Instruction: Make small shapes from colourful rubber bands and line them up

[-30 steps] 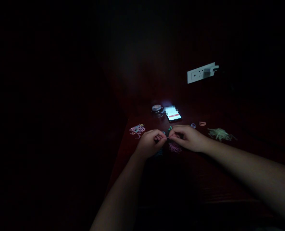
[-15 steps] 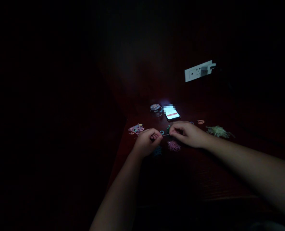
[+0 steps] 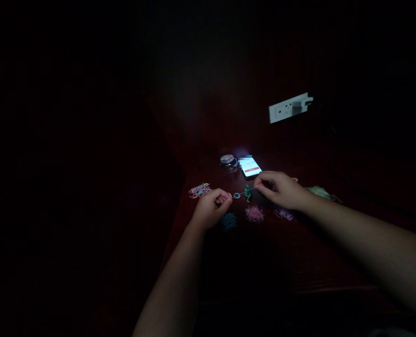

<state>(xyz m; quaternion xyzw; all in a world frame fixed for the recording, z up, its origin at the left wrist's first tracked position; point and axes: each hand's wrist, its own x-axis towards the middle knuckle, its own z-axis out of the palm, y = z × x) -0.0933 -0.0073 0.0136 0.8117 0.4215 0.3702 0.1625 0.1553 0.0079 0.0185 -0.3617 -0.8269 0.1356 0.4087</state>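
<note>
In a very dark scene my left hand (image 3: 212, 206) and my right hand (image 3: 277, 189) are both closed in a pinch over a dark wooden table (image 3: 299, 262). A thin strand (image 3: 243, 193) stretches between them, with a small blue ring (image 3: 237, 195) on it close to my left fingers. A green bit (image 3: 247, 192) lies or hangs by the strand; I cannot tell which. Below the hands lie a pink heap of small bands (image 3: 254, 214) and a blue heap (image 3: 229, 220).
A lit phone (image 3: 251, 167) and a small round jar (image 3: 228, 161) stand behind the hands. A mixed-colour heap of rings (image 3: 200, 189) lies at the left, a pale green heap (image 3: 322, 192) at the right, a purple bit (image 3: 285, 214) under my right wrist. A white socket strip (image 3: 288, 107) is on the wall.
My hands have drawn apart, the right one moving right and up, so the strand between them is longer. The blue ring now shows on the strand.
</note>
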